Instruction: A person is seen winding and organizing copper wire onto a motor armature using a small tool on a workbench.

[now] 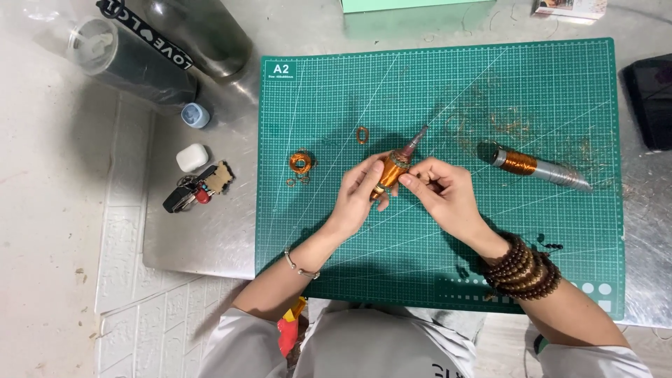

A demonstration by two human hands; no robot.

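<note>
My left hand (360, 194) grips a small motor rotor (392, 168) wound with copper wire, its pointed shaft tilted up to the right over the green cutting mat (434, 259). My right hand (437, 187) pinches at the rotor's windings from the right side, fingertips closed against it. A second copper-wound rotor on a grey shaft (535, 168) lies flat on the mat to the right. A small coil of copper wire (300, 163) and a loose wire loop (362, 135) lie to the left and above my hands.
The mat sits on a metal table (203, 238). Two dark bottles (150, 49), a small blue cap (195, 115), a white earbud case (192, 157) and a bunch of keys (197, 189) lie left of the mat. A black object (651, 98) is at the right edge.
</note>
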